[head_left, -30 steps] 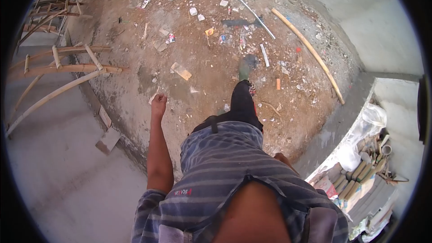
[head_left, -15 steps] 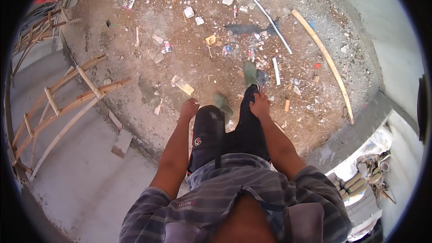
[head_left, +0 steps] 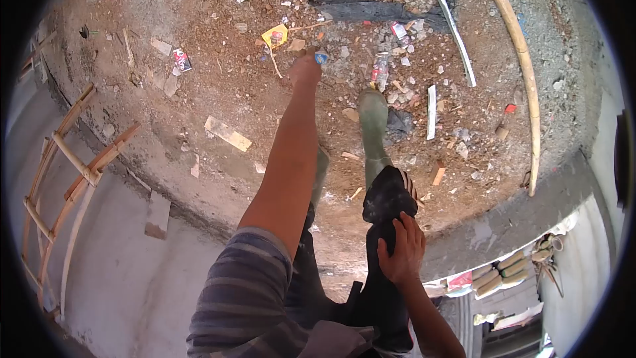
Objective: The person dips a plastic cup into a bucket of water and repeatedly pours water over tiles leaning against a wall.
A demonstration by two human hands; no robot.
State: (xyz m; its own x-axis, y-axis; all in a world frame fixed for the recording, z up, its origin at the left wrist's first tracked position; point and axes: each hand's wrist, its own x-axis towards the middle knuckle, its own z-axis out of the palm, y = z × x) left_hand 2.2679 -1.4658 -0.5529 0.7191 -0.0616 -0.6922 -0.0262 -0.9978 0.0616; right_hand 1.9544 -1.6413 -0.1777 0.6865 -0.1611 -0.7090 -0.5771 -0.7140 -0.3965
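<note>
My left hand [head_left: 306, 70] is stretched down to the littered ground. At its fingertips is a small blue and white item [head_left: 321, 58]; whether the fingers grip it cannot be made out. A yellow wrapper [head_left: 275, 36] lies just left of that hand, and a clear plastic bottle [head_left: 380, 70] lies to its right. My right hand [head_left: 404, 250] rests on my right leg near the knee of the black trousers [head_left: 386, 192], fingers apart and holding nothing. A green boot [head_left: 373, 122] stands below the bottle.
A long bamboo pole [head_left: 523, 73] and a pale strip [head_left: 448, 24] lie on the right. Wooden ladder-like frames [head_left: 81, 166] stand at the left by a concrete surface [head_left: 132, 265]. Stacked bundles [head_left: 500, 274] are at lower right.
My left hand has moved forward and down to the ground as my body bent lower. My right hand, out of clear view at first, came onto my right leg and stays there.
</note>
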